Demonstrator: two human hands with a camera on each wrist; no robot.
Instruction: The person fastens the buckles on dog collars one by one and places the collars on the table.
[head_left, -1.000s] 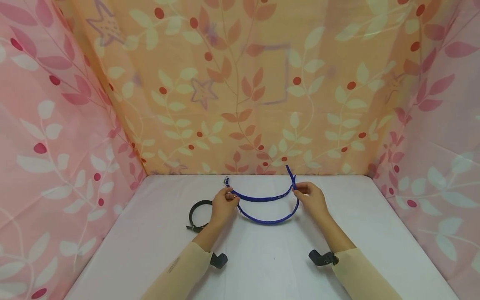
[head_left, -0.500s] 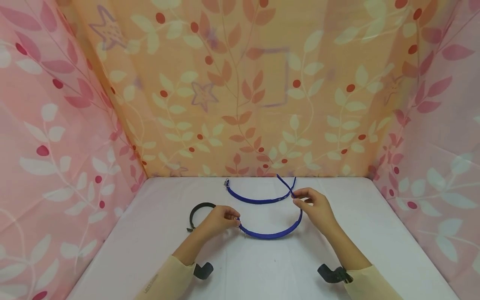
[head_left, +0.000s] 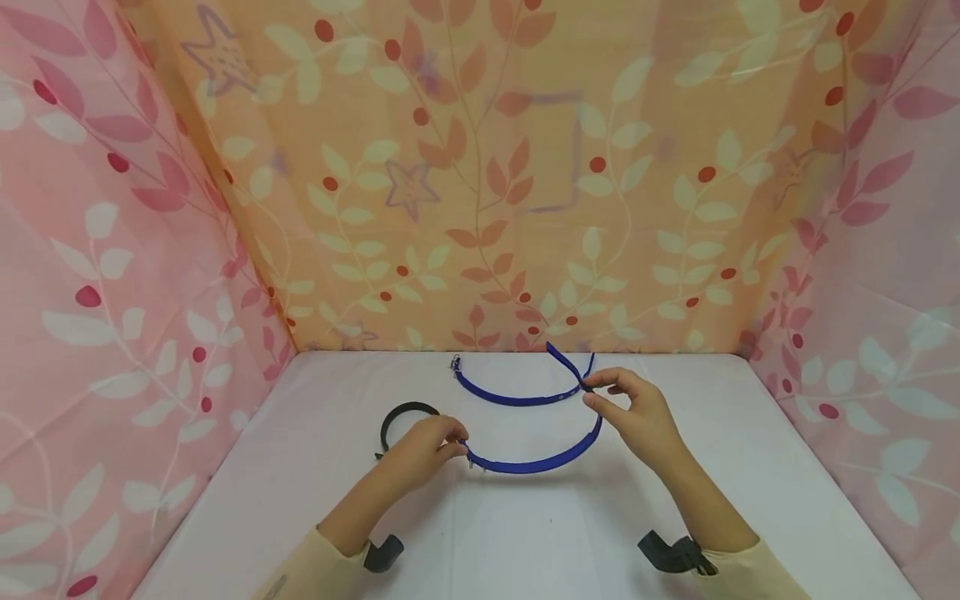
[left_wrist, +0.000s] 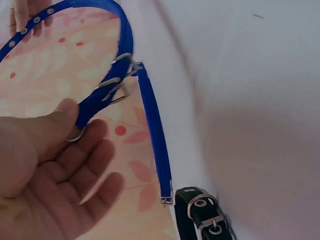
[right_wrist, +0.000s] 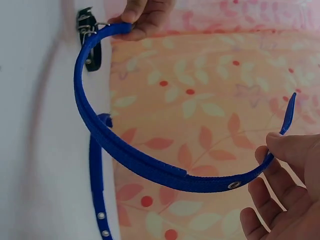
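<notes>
One blue strap (head_left: 528,467), long axis left-right, bows between pinching left hand (head_left: 427,448) (buckle end) and pinching right hand (head_left: 637,417) (holed end); tip points away and leftward from right hand. White table (head_left: 525,550) below both, floral cloth (head_left: 660,108) beyond.

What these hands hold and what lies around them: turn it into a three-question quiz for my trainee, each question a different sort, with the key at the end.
1. Fill the gap: the right hand pinches the held blue collar near a metal eyelet, while the ____ hand grips its buckle end.

2. True or false: the black collar lies nearer the right hand than the left.

3. How many blue collars show? A) one B) two C) three

Key:
1. Left.
2. False; the black collar lies nearer the left hand.
3. B: the held one and another blue collar on the white table.
</notes>
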